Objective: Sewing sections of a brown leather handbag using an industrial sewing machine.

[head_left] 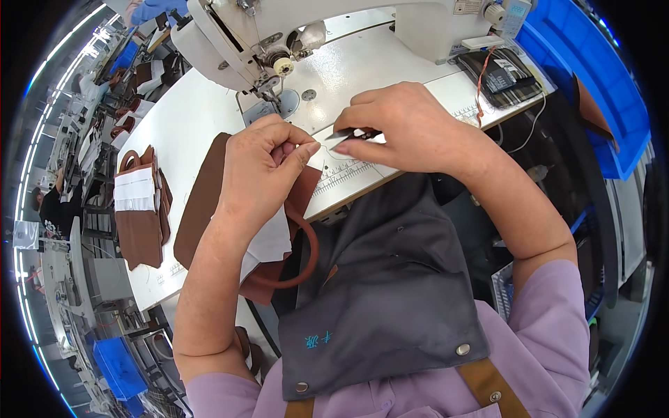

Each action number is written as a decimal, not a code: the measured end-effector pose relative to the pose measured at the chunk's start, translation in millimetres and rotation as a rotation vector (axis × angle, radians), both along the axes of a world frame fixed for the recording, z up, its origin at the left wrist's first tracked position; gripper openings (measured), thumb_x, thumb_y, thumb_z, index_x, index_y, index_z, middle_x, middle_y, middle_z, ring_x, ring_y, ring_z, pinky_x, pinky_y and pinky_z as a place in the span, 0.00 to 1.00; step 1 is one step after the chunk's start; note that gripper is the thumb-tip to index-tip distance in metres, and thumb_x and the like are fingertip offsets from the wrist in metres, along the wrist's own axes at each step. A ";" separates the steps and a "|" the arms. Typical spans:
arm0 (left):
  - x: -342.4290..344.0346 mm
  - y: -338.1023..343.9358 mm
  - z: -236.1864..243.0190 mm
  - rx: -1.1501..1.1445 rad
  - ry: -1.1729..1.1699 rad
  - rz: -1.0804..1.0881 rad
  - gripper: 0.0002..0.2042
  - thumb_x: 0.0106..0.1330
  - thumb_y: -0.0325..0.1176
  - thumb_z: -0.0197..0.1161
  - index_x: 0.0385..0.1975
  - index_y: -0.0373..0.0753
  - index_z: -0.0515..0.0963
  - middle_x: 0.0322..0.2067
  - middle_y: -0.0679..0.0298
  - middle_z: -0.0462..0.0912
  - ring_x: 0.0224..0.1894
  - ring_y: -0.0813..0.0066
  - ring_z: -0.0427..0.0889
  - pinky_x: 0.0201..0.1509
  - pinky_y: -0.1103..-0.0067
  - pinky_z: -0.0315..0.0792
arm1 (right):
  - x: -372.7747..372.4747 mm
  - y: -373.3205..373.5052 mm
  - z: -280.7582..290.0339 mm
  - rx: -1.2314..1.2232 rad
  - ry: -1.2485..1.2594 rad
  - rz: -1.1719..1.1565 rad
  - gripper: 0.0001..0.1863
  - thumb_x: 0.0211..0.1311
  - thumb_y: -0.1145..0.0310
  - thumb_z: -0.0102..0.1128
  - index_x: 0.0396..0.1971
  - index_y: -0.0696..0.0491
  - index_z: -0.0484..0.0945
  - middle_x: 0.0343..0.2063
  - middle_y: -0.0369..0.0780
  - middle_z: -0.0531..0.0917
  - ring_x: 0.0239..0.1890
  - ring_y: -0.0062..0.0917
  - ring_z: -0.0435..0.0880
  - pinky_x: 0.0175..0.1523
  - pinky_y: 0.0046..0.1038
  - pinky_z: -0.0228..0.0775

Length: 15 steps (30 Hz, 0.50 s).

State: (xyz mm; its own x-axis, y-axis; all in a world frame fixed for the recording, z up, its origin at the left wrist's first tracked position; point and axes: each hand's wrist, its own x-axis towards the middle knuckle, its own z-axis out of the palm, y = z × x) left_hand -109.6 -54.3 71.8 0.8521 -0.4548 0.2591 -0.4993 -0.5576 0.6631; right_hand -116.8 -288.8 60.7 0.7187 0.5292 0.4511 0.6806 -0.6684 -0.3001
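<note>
My right hand (408, 129) is closed around a small pair of thread snips (340, 138), its pointed metal blades aimed left at my other hand. With thumb and index finger pinched together, my left hand (259, 167) seems to hold a fine thread, too thin to follow clearly. Beneath my left hand and wrist lies a brown bag piece (202, 202), partly covered by the forearm. A curved brown handle (311, 254) and a white sheet (270, 242) hang with it over the table's near edge. Both hands are just in front of the sewing machine needle area (279, 97).
The white sewing machine (223, 45) stands on a white table (362, 63) with a printed ruler along its front. More brown handled pieces (143, 226) lie at the left. At the right are a dark plaid pouch (519, 94) and a blue bin (606, 90).
</note>
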 end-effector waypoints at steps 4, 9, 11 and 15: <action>0.2 -0.5 1.4 0.003 -0.015 -0.013 0.05 0.61 0.27 0.71 0.29 0.32 0.83 0.23 0.71 0.73 0.25 0.87 0.63 0.28 0.85 0.58 | 5.5 14.6 -6.3 -0.043 0.035 -0.016 0.15 0.57 0.53 0.67 0.32 0.50 0.85 0.27 0.39 0.85 0.33 0.38 0.85 0.38 0.39 0.76; 4.3 5.1 -1.0 -0.022 0.015 0.001 0.05 0.62 0.28 0.70 0.29 0.33 0.83 0.24 0.73 0.75 0.25 0.88 0.64 0.29 0.86 0.59 | 7.1 18.7 -11.2 -0.102 0.094 -0.024 0.14 0.55 0.53 0.68 0.29 0.49 0.84 0.25 0.39 0.85 0.32 0.39 0.85 0.38 0.39 0.76; 8.5 11.7 -3.5 -0.046 0.069 0.029 0.05 0.63 0.29 0.70 0.30 0.33 0.83 0.25 0.73 0.76 0.25 0.88 0.64 0.29 0.86 0.59 | 7.7 5.3 -19.0 -0.142 0.079 -0.039 0.14 0.55 0.53 0.68 0.28 0.49 0.84 0.23 0.39 0.84 0.32 0.39 0.85 0.38 0.39 0.76; 25.0 23.0 -20.4 -0.266 0.323 0.060 0.09 0.67 0.34 0.68 0.35 0.33 0.83 0.27 0.74 0.78 0.26 0.89 0.66 0.31 0.88 0.61 | 5.5 -31.8 -25.9 -0.044 0.145 -0.156 0.15 0.56 0.52 0.68 0.30 0.49 0.85 0.24 0.37 0.84 0.31 0.36 0.85 0.37 0.37 0.76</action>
State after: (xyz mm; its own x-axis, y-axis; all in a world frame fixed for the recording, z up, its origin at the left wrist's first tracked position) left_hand -84.6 -31.4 51.4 0.9318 -0.3551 0.0756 -0.2136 -0.3677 0.9051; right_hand -111.3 -320.6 34.8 0.8493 0.4232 0.3157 0.5193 -0.7772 -0.3553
